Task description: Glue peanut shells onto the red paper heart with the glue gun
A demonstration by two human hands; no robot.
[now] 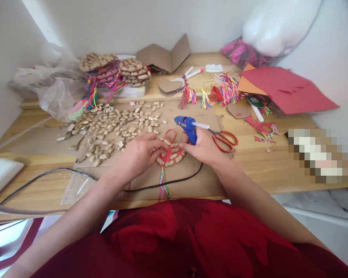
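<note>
A red piece (168, 158) rimmed with peanuts lies on cardboard in front of me, with a red loop at its top and a colourful tassel (163, 185) below. My left hand (143, 151) is over its left side, fingers bent together at a peanut; whether they grip it is hard to tell. My right hand (202, 146) is wrapped round a blue glue gun (188, 126) with a white glue stick in its back. The right thumb touches the piece's upper right edge. Many loose peanuts (113, 121) are spread to the left.
Orange-handled scissors (225, 141) lie right of my right hand. A black cord (159, 186) crosses the cardboard. Behind are stacked peanut pieces (135, 72), tassels (226, 88), a cardboard heart (171, 86) and folded cardboard. Red sheets (295, 88) and a blurred-out object (319, 156) lie right.
</note>
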